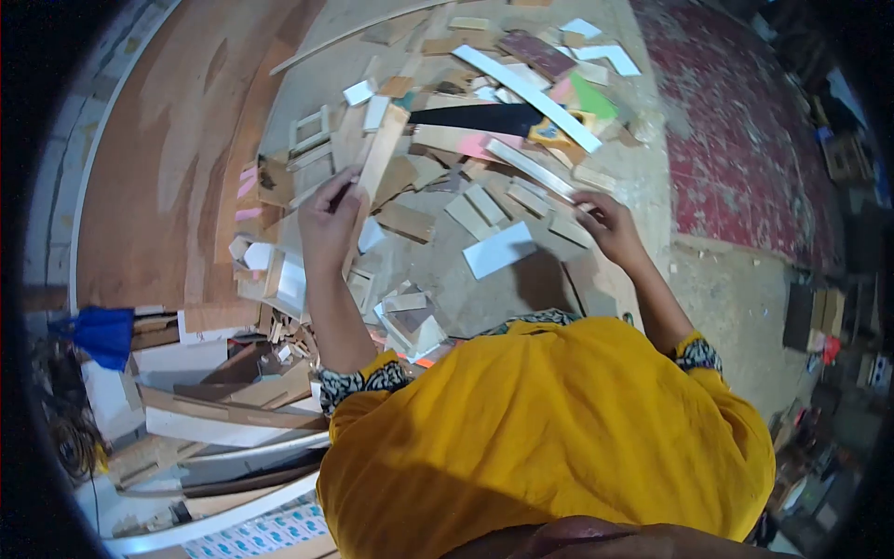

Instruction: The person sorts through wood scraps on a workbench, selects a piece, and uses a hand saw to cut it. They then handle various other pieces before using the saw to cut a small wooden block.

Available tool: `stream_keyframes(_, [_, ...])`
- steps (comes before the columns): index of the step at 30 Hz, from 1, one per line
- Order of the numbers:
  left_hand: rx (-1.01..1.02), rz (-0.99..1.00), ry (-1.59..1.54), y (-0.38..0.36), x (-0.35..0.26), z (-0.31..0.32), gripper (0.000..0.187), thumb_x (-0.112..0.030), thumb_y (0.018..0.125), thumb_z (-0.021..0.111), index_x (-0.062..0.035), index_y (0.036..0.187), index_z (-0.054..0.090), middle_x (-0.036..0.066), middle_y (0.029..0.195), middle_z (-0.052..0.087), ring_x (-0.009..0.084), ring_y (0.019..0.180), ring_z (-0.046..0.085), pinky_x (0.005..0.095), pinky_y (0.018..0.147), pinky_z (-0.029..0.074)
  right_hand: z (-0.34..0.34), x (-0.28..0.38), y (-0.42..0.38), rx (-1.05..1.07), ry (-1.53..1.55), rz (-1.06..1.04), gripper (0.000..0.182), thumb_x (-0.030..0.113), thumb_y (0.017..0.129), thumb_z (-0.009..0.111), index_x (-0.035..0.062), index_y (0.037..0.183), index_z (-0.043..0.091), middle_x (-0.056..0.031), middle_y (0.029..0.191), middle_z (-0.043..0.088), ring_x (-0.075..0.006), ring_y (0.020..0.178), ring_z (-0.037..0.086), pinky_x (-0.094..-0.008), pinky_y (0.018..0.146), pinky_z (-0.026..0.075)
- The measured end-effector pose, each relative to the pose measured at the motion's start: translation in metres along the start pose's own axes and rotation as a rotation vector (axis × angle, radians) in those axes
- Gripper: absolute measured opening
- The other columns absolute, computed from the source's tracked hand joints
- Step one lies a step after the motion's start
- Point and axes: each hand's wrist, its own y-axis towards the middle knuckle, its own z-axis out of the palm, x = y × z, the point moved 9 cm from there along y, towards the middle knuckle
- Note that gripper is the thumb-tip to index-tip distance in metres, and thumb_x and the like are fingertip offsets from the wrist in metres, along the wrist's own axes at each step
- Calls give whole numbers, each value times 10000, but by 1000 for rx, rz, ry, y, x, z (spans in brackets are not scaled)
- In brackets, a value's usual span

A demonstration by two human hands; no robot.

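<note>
My left hand (332, 214) is closed around a long pale wooden strip (380, 156), which slants up and away across the littered worktop. My right hand (610, 226) pinches the near end of a narrow white-edged wooden strip (529, 169). Beyond both hands lies a handsaw (475, 117), its dark blade pointing left and its yellowish handle on the right. A longer white strip (521, 91) crosses over the saw's handle end. Between my hands are a white rectangular piece (500, 250) and several small wood offcuts (406, 222).
A large brown wooden board (168, 158) stretches along the left. Below it are stacked boards and scraps (223, 410) and a blue cloth or bag (96, 337). Worn red flooring (745, 140) lies to the right. Green and maroon pieces (589, 96) are among the far offcuts.
</note>
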Motion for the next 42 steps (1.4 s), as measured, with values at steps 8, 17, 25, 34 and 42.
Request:
stream_keyframes(8, [289, 89, -154, -87, -55, 88, 265, -23, 791, 588, 14, 1053, 605, 62, 945, 607, 109, 820, 562, 231, 736, 441, 17, 127, -6, 234, 597, -129, 294, 154, 877, 533, 11, 1134, 540, -19, 875, 574, -86, 736, 531, -213, 681, 451])
stream_keyframes(17, [347, 290, 245, -154, -96, 147, 262, -5, 759, 543, -55, 999, 634, 66, 638, 506, 149, 548, 492, 256, 513, 379, 2, 102, -49, 302, 573, -71, 239, 140, 875, 534, 21, 1073, 596, -19, 844, 602, -69, 722, 548, -203, 663, 462])
stream_keyframes(25, [374, 343, 415, -177, -108, 180, 245, -3, 763, 560, -23, 998, 626, 90, 654, 524, 172, 559, 509, 252, 534, 394, -26, 59, -79, 205, 644, 59, 190, 87, 836, 583, 17, 1003, 640, -32, 833, 625, -62, 678, 539, -197, 642, 460])
stream_keyframes(34, [392, 219, 269, -187, -74, 204, 226, -40, 797, 538, -6, 1004, 621, 92, 736, 581, 167, 645, 548, 268, 612, 428, -35, 30, -89, 171, 695, 229, 224, 178, 845, 588, 2, 970, 645, -45, 807, 639, -71, 649, 547, -200, 634, 456])
stream_keyframes(42, [460, -657, -504, -217, 53, 219, 279, -44, 829, 531, 14, 1098, 571, 51, 768, 596, 110, 595, 539, 208, 555, 437, -4, 10, -82, 400, 761, 369, 282, 233, 858, 558, 8, 1023, 602, -27, 751, 608, -95, 649, 563, -225, 612, 464])
